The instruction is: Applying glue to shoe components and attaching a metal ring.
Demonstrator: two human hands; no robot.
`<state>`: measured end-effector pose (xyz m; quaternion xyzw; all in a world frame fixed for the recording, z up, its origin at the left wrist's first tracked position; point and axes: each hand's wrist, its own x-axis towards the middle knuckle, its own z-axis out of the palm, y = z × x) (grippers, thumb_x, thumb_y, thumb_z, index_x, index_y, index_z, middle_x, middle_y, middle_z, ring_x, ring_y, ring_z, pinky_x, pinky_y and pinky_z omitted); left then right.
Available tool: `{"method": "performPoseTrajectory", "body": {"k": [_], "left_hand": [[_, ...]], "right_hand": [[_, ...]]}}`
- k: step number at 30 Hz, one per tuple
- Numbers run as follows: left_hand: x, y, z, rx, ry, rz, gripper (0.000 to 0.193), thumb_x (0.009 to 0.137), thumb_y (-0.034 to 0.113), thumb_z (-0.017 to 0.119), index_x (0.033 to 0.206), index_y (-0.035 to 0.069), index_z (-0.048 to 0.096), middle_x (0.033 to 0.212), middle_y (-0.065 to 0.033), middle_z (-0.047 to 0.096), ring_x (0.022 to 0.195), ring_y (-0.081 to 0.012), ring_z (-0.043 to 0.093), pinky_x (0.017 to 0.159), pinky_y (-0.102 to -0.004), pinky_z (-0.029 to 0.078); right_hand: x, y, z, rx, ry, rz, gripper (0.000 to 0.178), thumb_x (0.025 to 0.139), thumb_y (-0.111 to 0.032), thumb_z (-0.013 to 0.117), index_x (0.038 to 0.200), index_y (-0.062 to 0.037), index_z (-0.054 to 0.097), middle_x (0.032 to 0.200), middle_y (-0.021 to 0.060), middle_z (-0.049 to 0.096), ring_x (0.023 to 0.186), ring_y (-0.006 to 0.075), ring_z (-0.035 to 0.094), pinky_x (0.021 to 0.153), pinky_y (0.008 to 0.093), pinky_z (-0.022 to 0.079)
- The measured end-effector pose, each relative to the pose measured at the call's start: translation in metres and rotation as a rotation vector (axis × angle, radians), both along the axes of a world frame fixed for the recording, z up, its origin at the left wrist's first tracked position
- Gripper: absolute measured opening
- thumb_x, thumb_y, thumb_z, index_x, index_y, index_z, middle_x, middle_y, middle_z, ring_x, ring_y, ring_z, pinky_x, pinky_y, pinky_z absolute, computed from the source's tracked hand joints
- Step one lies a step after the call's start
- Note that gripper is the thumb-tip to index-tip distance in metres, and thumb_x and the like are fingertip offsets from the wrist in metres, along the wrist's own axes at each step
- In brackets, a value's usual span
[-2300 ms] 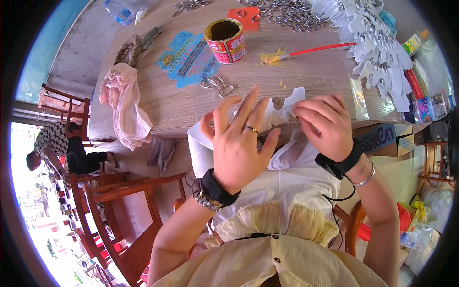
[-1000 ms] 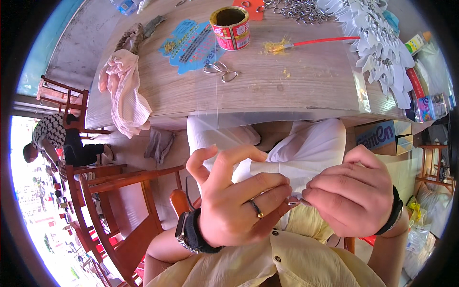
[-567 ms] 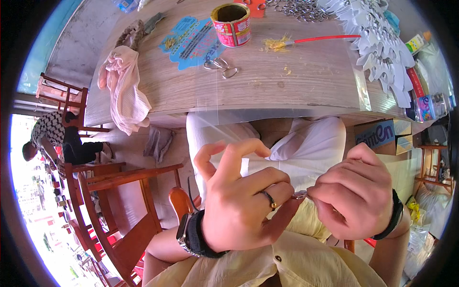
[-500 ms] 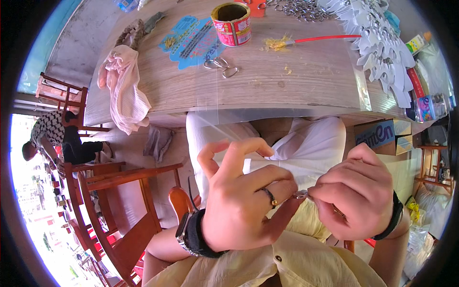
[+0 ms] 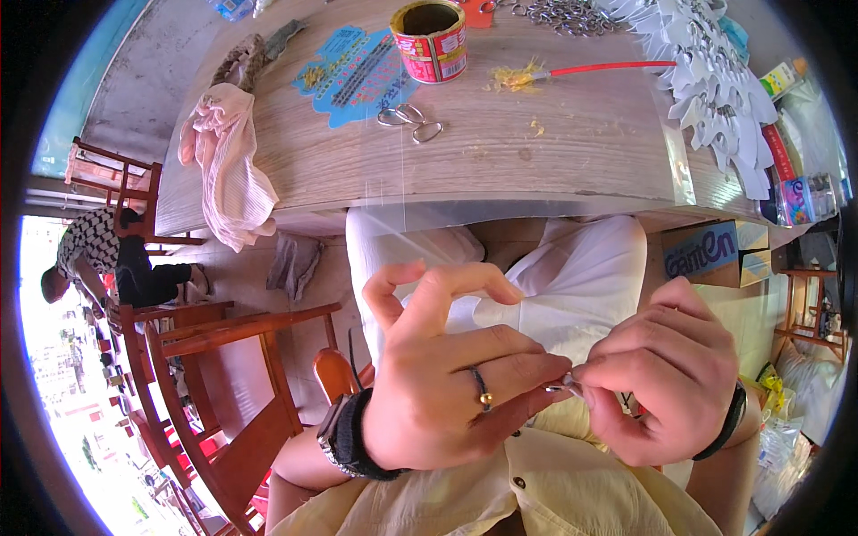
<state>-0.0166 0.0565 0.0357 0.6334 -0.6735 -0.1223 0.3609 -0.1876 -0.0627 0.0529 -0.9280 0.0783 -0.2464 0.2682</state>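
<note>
Above my lap, both hands meet at a small shiny metal piece (image 5: 562, 387). My left hand (image 5: 442, 375) pinches it between thumb and a finger, while the index and little fingers stay raised and bent. From the other side, my right hand (image 5: 666, 375) grips the same piece with thumb and fingertips, its other fingers curled in. The fingertips hide most of the piece, so its exact kind cannot be made out. On the table beyond lie a few loose metal rings (image 5: 413, 123), near a red round tin (image 5: 433, 59) and a blue scalloped card (image 5: 353, 94).
A pink ribbed cloth (image 5: 231, 165) hangs over the table's left edge. A red-handled brush (image 5: 608, 67) lies across the tabletop (image 5: 536, 165). At the far right are heaped metal rings (image 5: 572, 16) and many white cut-out pieces (image 5: 715, 98). Wooden chairs (image 5: 241, 330) stand left; a person (image 5: 98, 250) bends there.
Both hands have dropped slightly. The left fingers have slid right and straightened at the pinch, and the metal piece shows at a different angle. Objects on the table have not moved.
</note>
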Motion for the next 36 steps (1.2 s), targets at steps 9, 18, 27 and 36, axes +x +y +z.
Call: {"method": "performPoseTrajectory", "body": {"k": [9,18,27,36], "left_hand": [[0.000,0.000,0.002,0.037,0.007,0.023,0.019,0.061,0.026,0.080,0.078,0.021,0.076,0.074,0.0105,0.070,0.094,-0.0220,0.052,0.087,-0.0401,0.025],[-0.005,0.001,0.003,0.088,0.022,0.088,0.019,0.059,0.023,0.081,0.077,0.021,0.076,0.076,0.0113,0.070,0.099,-0.0234,0.053,0.089,-0.0412,0.025],[-0.010,0.003,0.002,0.059,0.010,0.126,0.019,0.060,0.025,0.084,0.076,0.019,0.075,0.077,0.0098,0.070,0.097,-0.0242,0.054,0.087,-0.0411,0.026],[-0.007,0.006,0.003,0.127,0.078,0.000,0.021,0.065,0.028,0.082,0.080,0.016,0.075,0.080,0.0076,0.071,0.099,-0.0232,0.055,0.090,-0.0401,0.028]], "right_hand": [[-0.002,0.002,-0.004,-0.051,-0.003,0.003,0.022,0.055,0.002,0.066,0.075,-0.0076,0.062,0.067,0.0006,0.061,0.054,0.0169,0.056,0.057,0.0315,0.035],[0.001,0.006,-0.008,-0.029,-0.004,-0.003,0.023,0.055,0.003,0.065,0.076,-0.0057,0.063,0.068,0.0035,0.061,0.054,0.0182,0.055,0.057,0.0316,0.035],[-0.003,0.008,-0.014,0.084,-0.033,-0.030,0.027,0.063,-0.016,0.081,0.079,-0.0073,0.062,0.074,0.0020,0.060,0.060,0.0181,0.057,0.060,0.0325,0.039],[-0.006,0.009,-0.020,0.128,-0.056,-0.035,0.016,0.069,-0.006,0.073,0.078,-0.0078,0.059,0.074,0.0029,0.060,0.063,0.0207,0.056,0.063,0.0331,0.038]]}}
